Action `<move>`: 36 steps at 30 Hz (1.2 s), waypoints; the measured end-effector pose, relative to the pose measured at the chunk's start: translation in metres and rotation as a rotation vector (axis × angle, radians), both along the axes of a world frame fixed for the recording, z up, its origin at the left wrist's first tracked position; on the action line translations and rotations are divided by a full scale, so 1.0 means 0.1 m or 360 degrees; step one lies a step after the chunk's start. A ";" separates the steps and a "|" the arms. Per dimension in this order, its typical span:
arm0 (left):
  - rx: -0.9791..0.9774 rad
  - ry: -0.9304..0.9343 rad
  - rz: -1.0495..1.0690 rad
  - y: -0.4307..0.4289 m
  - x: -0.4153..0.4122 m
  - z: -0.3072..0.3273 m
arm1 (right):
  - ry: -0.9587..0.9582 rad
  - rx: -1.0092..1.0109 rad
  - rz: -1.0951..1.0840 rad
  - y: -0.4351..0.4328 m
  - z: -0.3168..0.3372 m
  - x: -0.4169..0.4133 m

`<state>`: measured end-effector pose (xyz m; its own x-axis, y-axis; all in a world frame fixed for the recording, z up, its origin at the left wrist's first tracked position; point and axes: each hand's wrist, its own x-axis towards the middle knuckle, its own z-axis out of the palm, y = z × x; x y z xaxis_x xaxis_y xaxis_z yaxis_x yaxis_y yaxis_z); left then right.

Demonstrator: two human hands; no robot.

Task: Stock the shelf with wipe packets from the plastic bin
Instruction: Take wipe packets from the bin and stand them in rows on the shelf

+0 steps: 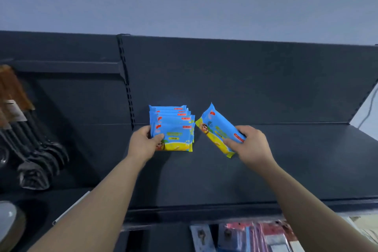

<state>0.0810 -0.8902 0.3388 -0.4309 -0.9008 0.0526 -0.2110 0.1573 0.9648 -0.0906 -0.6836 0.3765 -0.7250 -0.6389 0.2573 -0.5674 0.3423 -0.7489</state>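
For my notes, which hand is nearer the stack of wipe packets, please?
Left. The left hand grips the stack of wipe packets; the right hand holds a single packet apart, to its right.

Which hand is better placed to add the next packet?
The right hand: it holds a loose blue-and-yellow plastic wipe packet beside the row of matching packets, which the left hand steadies.

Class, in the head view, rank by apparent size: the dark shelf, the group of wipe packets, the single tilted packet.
1. dark shelf
2. group of wipe packets
3. single tilted packet, about as near the camera as the group
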 end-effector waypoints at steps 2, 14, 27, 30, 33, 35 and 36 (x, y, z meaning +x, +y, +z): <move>-0.0021 -0.0042 0.0023 -0.12 -0.09 -0.03 | -0.0042 0.0003 0.0124 -0.13 0.05 -0.12; -0.0328 -0.0322 0.0184 -0.38 -0.18 -0.09 | -0.0083 0.0201 0.0658 -0.77 -0.02 -0.43; -0.0370 -0.0369 0.0292 -0.13 0.09 -0.19 | -0.0061 0.0097 0.0422 -1.19 -0.32 -0.14; -0.0419 -0.0410 0.0290 -0.08 0.13 -0.22 | -0.0032 0.0075 0.0398 -1.19 -0.37 -0.06; -0.0496 -0.0474 0.0239 -0.01 0.17 -0.23 | 0.0078 0.0103 0.0334 -1.12 -0.39 0.01; -0.0565 -0.0504 0.0198 0.05 0.19 -0.22 | 0.0134 0.0121 0.0290 -1.03 -0.39 0.04; -0.0605 -0.0514 0.0175 0.08 0.19 -0.22 | 0.0153 0.0132 0.0272 -0.98 -0.39 0.05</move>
